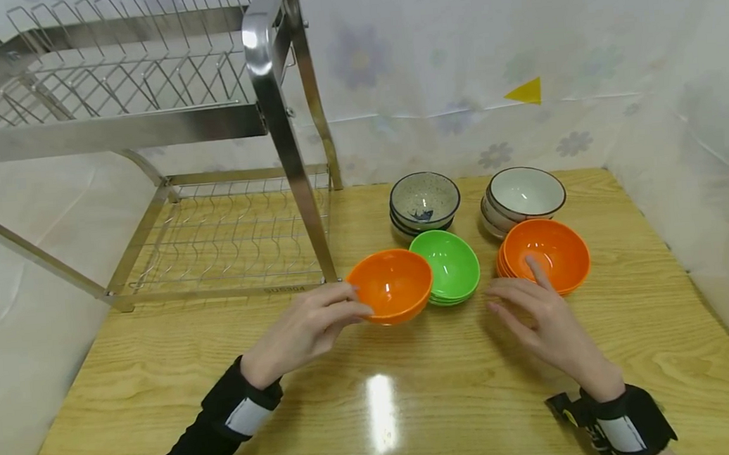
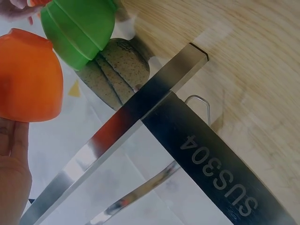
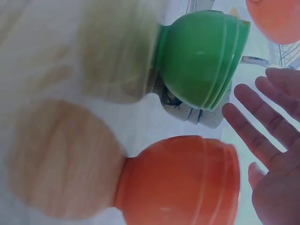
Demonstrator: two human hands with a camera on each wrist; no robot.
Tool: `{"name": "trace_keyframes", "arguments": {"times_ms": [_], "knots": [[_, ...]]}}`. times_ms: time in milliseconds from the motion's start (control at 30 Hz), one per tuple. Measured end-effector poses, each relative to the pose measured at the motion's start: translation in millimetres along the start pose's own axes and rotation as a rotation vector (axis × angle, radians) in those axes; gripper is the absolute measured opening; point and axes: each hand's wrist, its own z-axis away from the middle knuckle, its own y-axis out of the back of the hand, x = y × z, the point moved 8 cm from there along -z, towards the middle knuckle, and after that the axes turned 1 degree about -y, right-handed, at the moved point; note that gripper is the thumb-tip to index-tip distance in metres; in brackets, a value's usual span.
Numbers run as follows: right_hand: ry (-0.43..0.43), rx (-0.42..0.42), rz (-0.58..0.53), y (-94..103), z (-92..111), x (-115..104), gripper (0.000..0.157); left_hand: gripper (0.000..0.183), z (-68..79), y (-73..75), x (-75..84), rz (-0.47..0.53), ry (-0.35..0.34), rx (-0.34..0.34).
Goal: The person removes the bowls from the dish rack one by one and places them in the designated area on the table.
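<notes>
My left hand pinches the rim of an orange bowl and holds it above the table, beside the rack's front post. The left wrist view shows this orange bowl raised, with fingers under its side. My right hand is near a stack of orange bowls, holding nothing, fingers spread; in the right wrist view the palm and fingers are apart from that stack. Between the hands stands a stack of green bowls, partly behind the held bowl.
A two-level metal dish rack stands at the left. Behind the green bowls is a stack of speckled grey bowls; behind the orange stack, white dark-rimmed bowls. A patterned sheet hangs along the back of the wooden table.
</notes>
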Motion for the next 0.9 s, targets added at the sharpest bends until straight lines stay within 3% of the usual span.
{"name": "trace_keyframes", "arguments": {"times_ms": [367, 533, 700, 900], "knots": [[-0.027, -0.032, -0.239, -6.2, -16.0, -25.7, 0.053, 0.025, -7.6, -9.5, 5.2, 0.031, -0.030, -0.043], [0.150, 0.047, -0.232, -4.5, -25.7, -50.0, 0.058, 0.026, -11.4, -15.1, 9.3, 0.030, -0.056, -0.071], [0.323, 0.059, -0.169, -2.9, -29.5, -73.7, 0.035, 0.026, -15.2, -21.8, 15.9, 0.011, -0.103, -0.095], [0.442, 0.165, -0.138, 11.1, -29.0, -84.4, 0.032, 0.032, -22.0, -21.9, 24.6, 0.032, -0.157, -0.056]]}}
